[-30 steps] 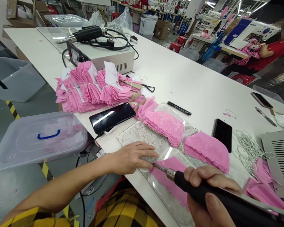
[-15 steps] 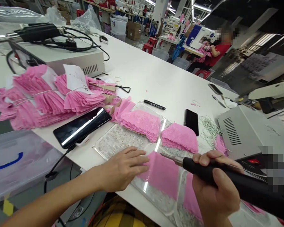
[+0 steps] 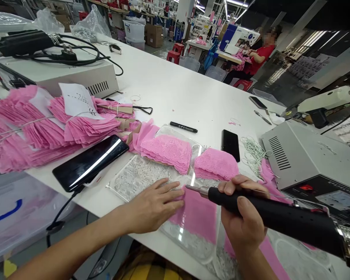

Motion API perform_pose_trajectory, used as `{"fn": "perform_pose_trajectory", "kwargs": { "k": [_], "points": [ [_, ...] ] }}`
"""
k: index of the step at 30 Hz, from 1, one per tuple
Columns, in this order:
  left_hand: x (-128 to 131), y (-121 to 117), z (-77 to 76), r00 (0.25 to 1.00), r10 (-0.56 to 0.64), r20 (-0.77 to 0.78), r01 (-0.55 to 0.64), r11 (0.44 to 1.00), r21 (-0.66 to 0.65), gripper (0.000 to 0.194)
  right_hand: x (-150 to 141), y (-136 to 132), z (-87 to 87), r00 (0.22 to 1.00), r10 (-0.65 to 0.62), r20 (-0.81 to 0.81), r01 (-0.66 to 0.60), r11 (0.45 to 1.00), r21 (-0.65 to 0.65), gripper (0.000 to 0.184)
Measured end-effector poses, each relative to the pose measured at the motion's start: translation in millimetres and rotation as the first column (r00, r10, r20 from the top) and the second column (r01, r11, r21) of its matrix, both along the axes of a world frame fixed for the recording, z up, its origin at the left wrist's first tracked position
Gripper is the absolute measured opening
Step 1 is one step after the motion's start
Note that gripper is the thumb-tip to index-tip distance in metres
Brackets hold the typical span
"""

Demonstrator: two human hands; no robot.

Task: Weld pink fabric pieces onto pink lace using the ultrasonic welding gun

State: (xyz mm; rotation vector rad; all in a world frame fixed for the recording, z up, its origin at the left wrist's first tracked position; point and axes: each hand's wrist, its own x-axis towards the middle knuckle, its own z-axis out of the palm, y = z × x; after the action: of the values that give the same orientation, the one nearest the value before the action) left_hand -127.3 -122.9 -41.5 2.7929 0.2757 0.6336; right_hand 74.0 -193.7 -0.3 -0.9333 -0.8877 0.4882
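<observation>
My left hand (image 3: 153, 206) lies palm down with its fingers stretched out, the fingertips on the left edge of a flat pink fabric piece (image 3: 202, 216). My right hand (image 3: 245, 217) is wrapped round a black handheld ultrasonic welder (image 3: 282, 216). Its narrow metal tip points left and sits at the fabric's upper edge, close to my left fingertips; whether it touches cannot be told. The fabric rests on a clear plastic board (image 3: 126, 179). Behind it are a pink lace stack (image 3: 167, 151) and a second lace stack (image 3: 217, 164). My right hand partly hides more pink fabric.
Tied pink bundles (image 3: 41, 124) and a large phone (image 3: 90, 161) lie on the left. A marker (image 3: 183, 126), a small phone (image 3: 230, 144) and tangled cords (image 3: 254, 155) lie beyond the board. Grey control boxes stand at right (image 3: 315, 155) and left (image 3: 76, 74). A co-worker (image 3: 258, 58) sits behind.
The welder's tip has moved left and slightly down, nearer my left fingertips. My left hand stays on the fabric. The view has shifted a little to the right.
</observation>
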Motion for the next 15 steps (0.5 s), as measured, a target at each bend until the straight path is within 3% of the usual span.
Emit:
{"fn": "perform_pose_trajectory", "kwargs": {
  "k": [15],
  "points": [
    [-1.0,1.2,0.7,1.000,-0.002,-0.031,0.002,1.000,0.008,0.029,-1.8,3.5,-0.9,0.998,-0.011,0.056,0.011,1.000,0.002,0.009]
  ]
}}
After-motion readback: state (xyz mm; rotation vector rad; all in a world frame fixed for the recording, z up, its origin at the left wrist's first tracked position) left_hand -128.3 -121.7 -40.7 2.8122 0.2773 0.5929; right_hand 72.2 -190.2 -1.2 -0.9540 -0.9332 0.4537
